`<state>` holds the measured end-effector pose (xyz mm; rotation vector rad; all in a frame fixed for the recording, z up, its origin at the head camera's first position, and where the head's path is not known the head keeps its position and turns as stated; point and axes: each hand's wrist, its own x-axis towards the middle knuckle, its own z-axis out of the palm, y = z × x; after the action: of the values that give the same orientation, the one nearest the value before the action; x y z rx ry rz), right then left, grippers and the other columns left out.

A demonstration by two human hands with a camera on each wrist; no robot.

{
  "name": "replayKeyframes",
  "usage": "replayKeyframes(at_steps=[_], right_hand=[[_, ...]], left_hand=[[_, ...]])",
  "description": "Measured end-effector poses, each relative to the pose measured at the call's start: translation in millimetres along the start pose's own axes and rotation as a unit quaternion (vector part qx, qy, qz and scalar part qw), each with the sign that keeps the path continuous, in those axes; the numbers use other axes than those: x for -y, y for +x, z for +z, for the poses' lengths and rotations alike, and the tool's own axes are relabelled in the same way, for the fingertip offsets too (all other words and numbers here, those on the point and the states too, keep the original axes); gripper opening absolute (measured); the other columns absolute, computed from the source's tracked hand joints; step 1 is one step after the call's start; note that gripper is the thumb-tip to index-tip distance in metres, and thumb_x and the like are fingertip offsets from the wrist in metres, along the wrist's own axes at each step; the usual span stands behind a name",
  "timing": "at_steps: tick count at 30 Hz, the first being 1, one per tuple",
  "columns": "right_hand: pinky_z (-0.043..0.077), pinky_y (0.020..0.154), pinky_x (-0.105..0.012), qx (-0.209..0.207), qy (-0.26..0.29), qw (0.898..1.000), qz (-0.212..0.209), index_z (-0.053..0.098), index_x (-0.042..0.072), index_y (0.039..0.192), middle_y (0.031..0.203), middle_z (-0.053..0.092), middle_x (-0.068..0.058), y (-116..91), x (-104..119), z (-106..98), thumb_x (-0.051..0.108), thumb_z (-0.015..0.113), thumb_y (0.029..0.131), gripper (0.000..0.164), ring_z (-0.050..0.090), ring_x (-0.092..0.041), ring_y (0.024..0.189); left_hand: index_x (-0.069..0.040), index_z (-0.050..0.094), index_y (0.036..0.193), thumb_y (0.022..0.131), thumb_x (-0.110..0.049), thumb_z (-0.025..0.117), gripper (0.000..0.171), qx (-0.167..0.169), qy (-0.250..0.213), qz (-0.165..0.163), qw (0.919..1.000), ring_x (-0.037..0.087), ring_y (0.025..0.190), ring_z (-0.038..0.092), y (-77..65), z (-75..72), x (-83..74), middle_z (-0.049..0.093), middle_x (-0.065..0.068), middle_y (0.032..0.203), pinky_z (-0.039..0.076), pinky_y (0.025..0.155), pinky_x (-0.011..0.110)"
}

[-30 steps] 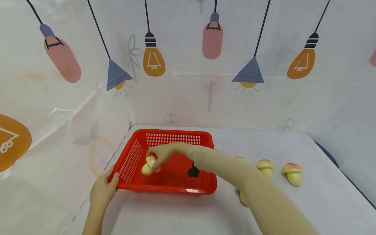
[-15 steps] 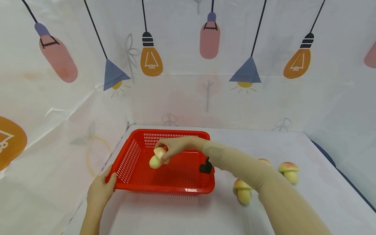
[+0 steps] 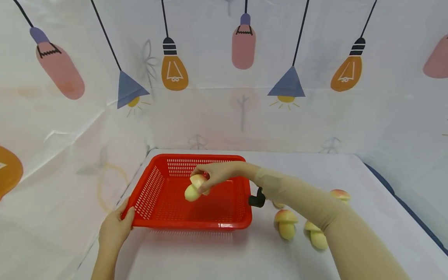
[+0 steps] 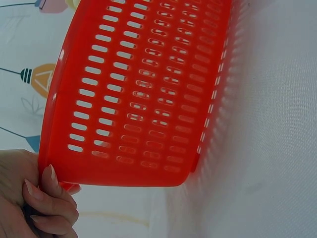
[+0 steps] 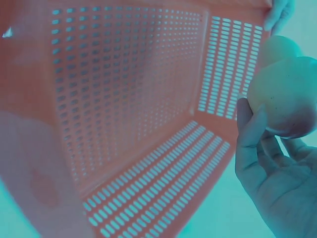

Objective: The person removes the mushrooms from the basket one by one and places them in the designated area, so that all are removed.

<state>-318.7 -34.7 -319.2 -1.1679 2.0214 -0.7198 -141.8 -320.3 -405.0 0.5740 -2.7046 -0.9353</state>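
A red plastic basket with slotted walls stands on the white table. My left hand grips the near left corner of its rim; in the left wrist view the fingers of this hand curl around the rim. Over the basket's inside, my right hand pinches a toy mushroom by its cap, pale yellow with a reddish top. The right wrist view shows the mushroom between the thumb and fingertips of the right hand, raised off the basket's floor.
Several similar mushrooms lie right of the basket, among them a near one, another and a farther one. The right forearm partly covers some. A black wrist camera sits below the right wrist. Printed white sheeting rises behind the table.
My right hand has lifted the mushroom and moved it rightward within the basket. The left hand keeps its grip on the rim. The whole head view has shifted slightly.
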Motion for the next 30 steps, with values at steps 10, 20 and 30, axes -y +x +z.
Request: replayKeyframes(at_steps=[10,20,30], right_hand=[[0.049,0.084,-0.032,-0.028,-0.002,0.999,0.034,0.045,0.015,0.131,0.12,0.051,0.002,-39,-15,-12,0.033,0.068,0.087,0.053,0.052,-0.016,0.107],[0.046,0.088,-0.036,-0.029,-0.002,0.999,0.043,0.046,0.016,0.133,0.118,0.053,-0.001,-81,-32,-27,0.036,0.068,0.087,0.055,0.053,-0.018,0.106],[0.047,0.088,-0.037,-0.006,0.018,0.999,0.031,0.049,0.014,0.132,0.115,0.057,-0.001,-117,-43,-32,0.03,0.068,0.086,0.053,0.058,-0.021,0.101]], left_hand=[[0.003,0.043,0.14,0.098,-0.026,0.046,0.051,0.002,0.005,0.0,1.0,0.033,0.072,0.06,0.3,3.6,-0.2,0.066,0.009,0.066,0.038,0.059,0.036],[0.003,0.043,0.14,0.098,-0.027,0.045,0.051,0.0,0.007,-0.003,1.0,0.025,0.063,0.057,2.7,3.9,-1.5,0.065,0.007,0.063,0.037,0.058,0.034],[0.004,0.044,0.139,0.098,-0.025,0.046,0.05,-0.006,0.011,0.001,0.9999,0.031,0.067,0.059,1.9,4.0,-3.8,0.066,0.01,0.063,0.037,0.057,0.035]])
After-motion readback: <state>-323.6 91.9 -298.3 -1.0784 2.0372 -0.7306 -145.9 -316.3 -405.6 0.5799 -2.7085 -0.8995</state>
